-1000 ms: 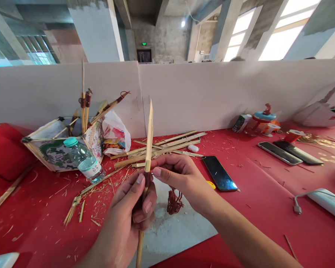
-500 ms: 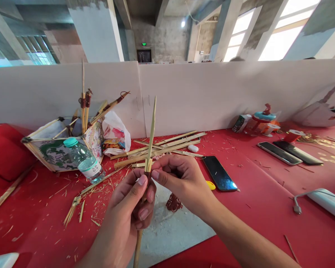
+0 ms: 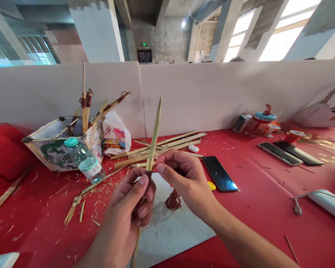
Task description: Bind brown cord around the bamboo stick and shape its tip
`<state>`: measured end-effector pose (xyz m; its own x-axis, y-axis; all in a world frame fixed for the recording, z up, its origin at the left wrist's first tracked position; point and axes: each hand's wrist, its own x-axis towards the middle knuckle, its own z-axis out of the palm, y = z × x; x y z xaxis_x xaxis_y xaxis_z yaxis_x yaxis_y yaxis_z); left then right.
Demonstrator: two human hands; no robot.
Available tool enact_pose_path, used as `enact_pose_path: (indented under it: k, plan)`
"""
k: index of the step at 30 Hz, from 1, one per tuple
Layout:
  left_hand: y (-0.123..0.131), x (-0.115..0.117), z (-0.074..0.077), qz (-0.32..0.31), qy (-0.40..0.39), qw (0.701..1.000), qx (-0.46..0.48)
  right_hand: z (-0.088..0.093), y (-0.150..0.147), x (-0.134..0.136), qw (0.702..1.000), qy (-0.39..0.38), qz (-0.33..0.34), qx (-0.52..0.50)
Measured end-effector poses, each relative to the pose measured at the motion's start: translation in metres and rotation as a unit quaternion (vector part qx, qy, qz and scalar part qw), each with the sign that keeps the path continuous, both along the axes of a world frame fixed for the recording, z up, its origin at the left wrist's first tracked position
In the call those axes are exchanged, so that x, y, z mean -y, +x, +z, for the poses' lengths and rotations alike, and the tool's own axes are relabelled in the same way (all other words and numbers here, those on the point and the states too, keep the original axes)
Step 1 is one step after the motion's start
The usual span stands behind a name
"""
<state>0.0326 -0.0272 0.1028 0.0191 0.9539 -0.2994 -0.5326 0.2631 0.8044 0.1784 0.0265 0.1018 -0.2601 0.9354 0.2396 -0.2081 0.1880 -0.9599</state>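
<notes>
Upright in my left hand (image 3: 136, 201) is a bamboo stick (image 3: 155, 130) with a pale, pointed, blade-like top. My left thumb and fingers are closed around it where brown cord (image 3: 149, 175) is wound. My right hand (image 3: 184, 175) is closed in a pinch just right of the binding, on what looks like the thin free part of that cord. Below my right hand a loose bundle of brown cord (image 3: 173, 200) lies over a grey board (image 3: 178, 230). My fingers hide part of the binding.
Behind my hands lie bamboo strips (image 3: 167, 146) and a phone (image 3: 219, 173). At left stand a water bottle (image 3: 85, 160), a decorated box (image 3: 53, 152) holding cord-bound sticks, and a plastic bag (image 3: 115, 134). A white partition (image 3: 212, 96) borders the red table (image 3: 257, 216).
The bamboo stick's tip has swung to the right and the blade has turned slightly. My right hand has moved a little away from the binding, to the right and up.
</notes>
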Motion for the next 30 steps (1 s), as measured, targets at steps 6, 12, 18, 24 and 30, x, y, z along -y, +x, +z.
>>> enact_pose_path:
  k: [6, 12, 18, 24, 30]
  plan:
    - [-0.0002, -0.0009, -0.0009, -0.003, 0.004, 1.0, -0.007, -0.0031, -0.0002, -0.0033, 0.996, -0.066, 0.057, 0.014]
    - [0.0008, -0.0006, 0.0012, -0.004, 0.004, 1.0, -0.012, -0.0007, 0.0012, -0.0012, 0.997, -0.071, 0.032, 0.02]
    - [0.001, -0.0003, 0.0005, -0.009, 0.017, 0.999, -0.029, 0.0016, 0.0015, 0.0011, 0.999, -0.044, 0.007, 0.02]
    - [0.0, -0.0027, 0.0, -0.013, 0.02, 0.999, -0.032, 0.0028, -0.0014, 0.0058, 0.999, 0.003, -0.019, 0.035]
    - [-0.0008, -0.0019, -0.0029, -0.04, 0.0, 0.999, -0.018, 0.0015, -0.0008, 0.0004, 0.998, 0.021, -0.053, 0.02]
